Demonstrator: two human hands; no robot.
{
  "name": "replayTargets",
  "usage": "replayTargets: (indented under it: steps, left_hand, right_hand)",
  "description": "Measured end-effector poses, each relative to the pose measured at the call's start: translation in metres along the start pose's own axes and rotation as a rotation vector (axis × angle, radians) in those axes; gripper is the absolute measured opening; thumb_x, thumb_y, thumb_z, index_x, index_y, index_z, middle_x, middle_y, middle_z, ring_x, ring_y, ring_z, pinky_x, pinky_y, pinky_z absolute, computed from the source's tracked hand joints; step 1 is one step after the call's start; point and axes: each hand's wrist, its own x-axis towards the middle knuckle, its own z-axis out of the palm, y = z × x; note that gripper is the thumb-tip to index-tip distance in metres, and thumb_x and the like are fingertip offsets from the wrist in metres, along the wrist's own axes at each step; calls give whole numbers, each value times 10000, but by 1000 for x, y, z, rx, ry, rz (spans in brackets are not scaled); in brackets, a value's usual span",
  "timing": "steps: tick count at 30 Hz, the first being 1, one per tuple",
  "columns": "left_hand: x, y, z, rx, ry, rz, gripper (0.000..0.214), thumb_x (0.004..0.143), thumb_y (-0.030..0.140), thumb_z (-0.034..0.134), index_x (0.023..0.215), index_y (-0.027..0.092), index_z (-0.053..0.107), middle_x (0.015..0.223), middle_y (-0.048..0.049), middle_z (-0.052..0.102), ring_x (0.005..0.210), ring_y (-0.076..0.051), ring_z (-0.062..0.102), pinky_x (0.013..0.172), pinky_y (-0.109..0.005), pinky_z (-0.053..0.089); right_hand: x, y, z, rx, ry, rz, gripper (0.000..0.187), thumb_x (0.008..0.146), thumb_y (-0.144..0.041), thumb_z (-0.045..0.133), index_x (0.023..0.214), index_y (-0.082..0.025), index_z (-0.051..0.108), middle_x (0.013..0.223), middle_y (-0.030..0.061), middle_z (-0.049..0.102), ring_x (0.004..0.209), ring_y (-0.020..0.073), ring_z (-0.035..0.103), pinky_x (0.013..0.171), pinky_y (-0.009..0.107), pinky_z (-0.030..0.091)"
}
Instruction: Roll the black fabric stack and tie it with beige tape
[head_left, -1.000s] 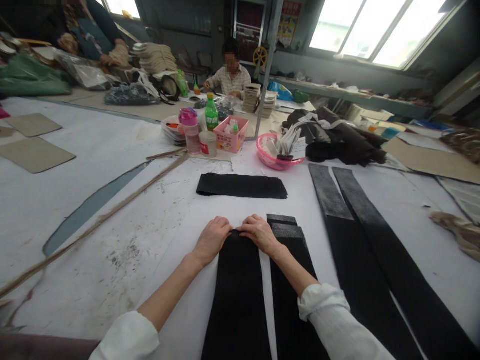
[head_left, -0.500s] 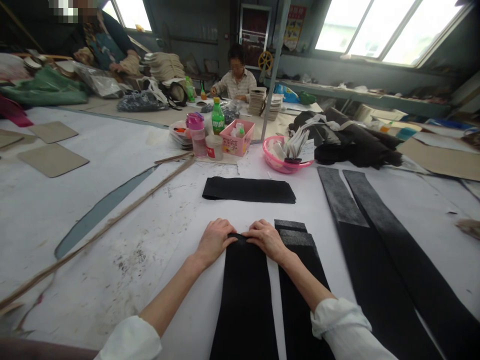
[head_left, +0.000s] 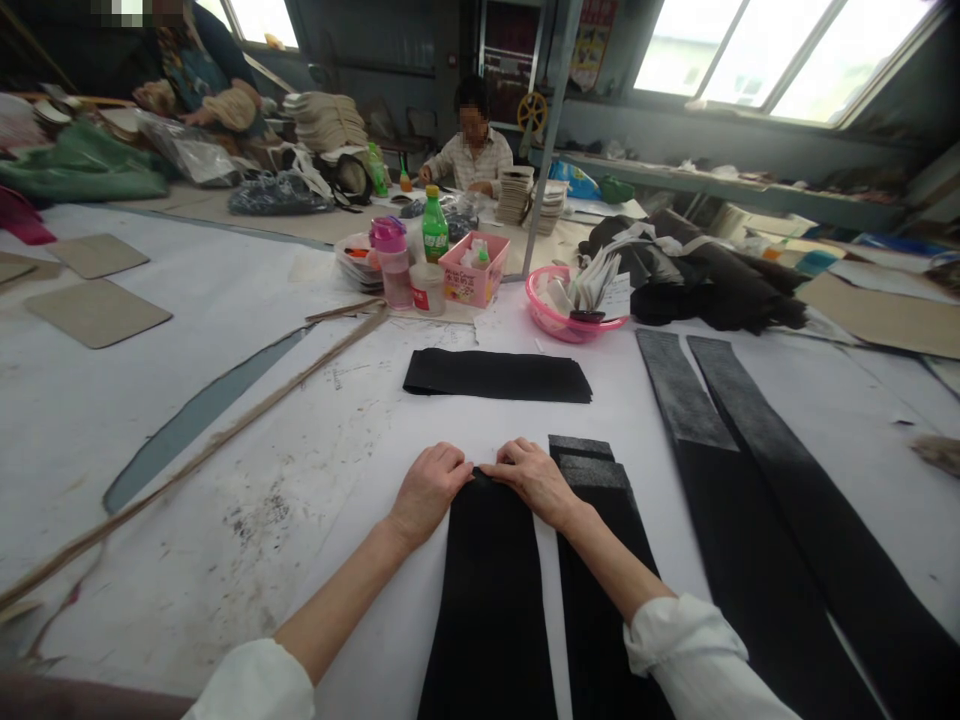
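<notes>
A long black fabric strip (head_left: 491, 590) lies lengthwise on the white table, its near end running out of the frame. My left hand (head_left: 433, 490) pinches the left part of its far edge between thumb and fingers. On the same edge, close beside it, my right hand (head_left: 531, 480) is closed with its fingertips on the fabric. Just right of this strip lie more black strips (head_left: 607, 560) with greyish far ends, partly under my right forearm. Beyond my hands a folded black strip (head_left: 499, 376) lies crosswise.
Two long black strips (head_left: 765, 540) stretch along the right. At the back stand a pink basin (head_left: 562, 320), a pink basket (head_left: 469, 280), a green bottle (head_left: 435, 230) and a dark fabric heap (head_left: 697, 270). Beige panels (head_left: 101, 312) lie left. Two people (head_left: 472, 155) work across the table.
My left fingers have shifted slightly right along the strip's far edge, nearer to my right hand. The right hand stays almost in place. The view has tilted slightly.
</notes>
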Motion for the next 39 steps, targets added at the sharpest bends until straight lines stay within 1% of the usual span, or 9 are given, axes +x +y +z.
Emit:
replayTargets:
  steps: [5,8,11,16,24,29,32,36,39]
  left_hand:
    - [-2,2,1,68,-15,65,170,932,161,454,1023,167,598,949,-78,557,957,-229,499,838,-385,469]
    - [-5,5,0,125,-45,74,241,924,127,447,1132,140,568,994,-99,560,1009,-250,492,876,-402,470]
    - [-6,10,-2,182,-73,73,274,920,111,438,1168,112,553,1029,-118,560,1067,-277,477,907,-416,457]
    - [-7,15,-5,237,-100,87,292,912,89,437,1183,70,543,1053,-130,565,1075,-284,476,928,-407,444]
    - [-9,14,-8,286,-81,105,278,911,78,426,1151,78,565,1001,-119,593,1074,-288,497,900,-402,449]
    - [-12,16,-6,347,-61,97,281,898,75,449,1152,47,566,1100,-150,589,1164,-303,466,950,-413,429]
    - [-12,19,-5,386,-73,95,291,886,65,463,1156,26,563,1120,-158,581,1177,-308,462,939,-403,437]
    - [-10,21,-6,403,-98,103,264,874,51,467,1109,24,583,1038,-153,588,1118,-307,495,884,-392,463]
    - [-10,21,-6,383,-110,112,273,873,58,479,1127,32,576,979,-132,590,1056,-293,519,854,-386,472]
  right_hand:
    - [-1,-3,-1,-28,-2,-10,301,950,-291,494,1210,-398,602,991,37,586,931,179,474,795,312,378]
    - [-1,-2,0,-31,-13,-6,303,957,-301,479,1217,-405,594,1006,36,582,942,182,474,808,318,372]
    - [-2,-1,0,-39,-20,-5,308,962,-307,462,1223,-413,587,1019,36,579,946,187,473,798,318,369]
    - [-2,-3,-3,-43,-23,-4,322,965,-292,454,1241,-408,575,1029,40,576,947,189,468,795,319,371]
    - [-3,-4,-4,-43,-12,1,313,964,-306,458,1233,-408,582,1032,36,571,945,186,463,806,320,378]
    - [-5,-2,0,-43,5,-10,313,968,-301,449,1240,-384,580,1025,44,568,948,184,464,814,322,385]
    - [-5,-1,3,-40,15,-21,309,969,-302,443,1233,-375,586,1020,47,567,937,185,465,808,325,389]
    - [-5,0,3,-46,21,-25,315,972,-288,435,1238,-371,582,1026,50,564,939,186,464,810,326,391]
    - [-6,0,3,-55,13,-29,322,971,-280,435,1247,-373,572,1032,50,560,945,186,464,818,329,390]
